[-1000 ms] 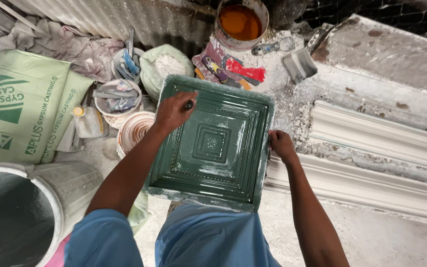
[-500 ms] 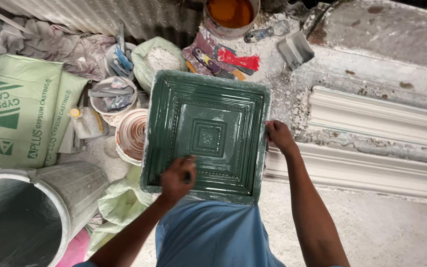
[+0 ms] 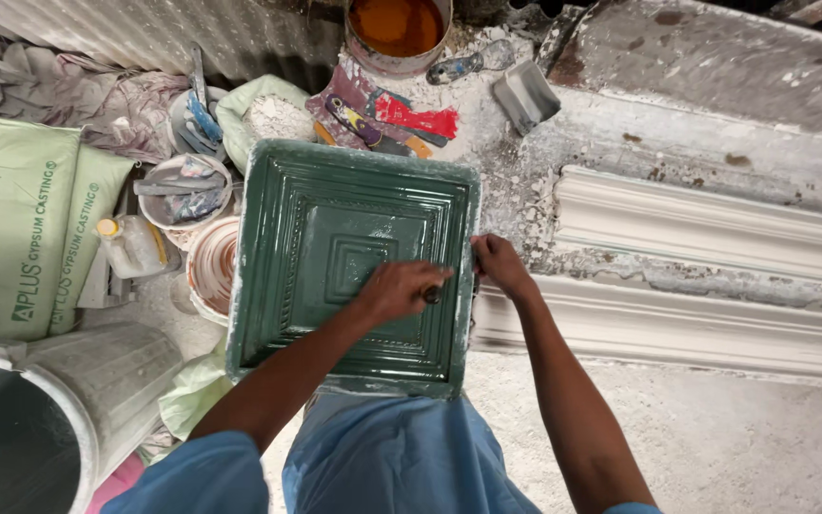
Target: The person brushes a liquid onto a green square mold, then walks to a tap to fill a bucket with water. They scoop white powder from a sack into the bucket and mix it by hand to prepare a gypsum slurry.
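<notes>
A square green mould (image 3: pixel 335 219) with stepped concentric squares rests on my lap, wet and glossy. My left hand (image 3: pixel 397 288) lies over its right-centre part, closed around a small dark tool, probably a brush, whose end shows by my fingers. My right hand (image 3: pixel 499 267) grips the mould's right edge and holds it steady.
A green-and-white sack (image 3: pixel 11 238) lies at left, above a grey bucket (image 3: pixel 40 419). Small pots with tools (image 3: pixel 183 190), a tin of orange liquid (image 3: pixel 397 29) and scrapers (image 3: pixel 525 90) stand behind the mould. White plaster cornice pieces (image 3: pixel 706 228) run along the right.
My left hand has swept from the mould's top-left corner down to its near-left part, then across to the right-centre. My right hand stays on the right edge.
</notes>
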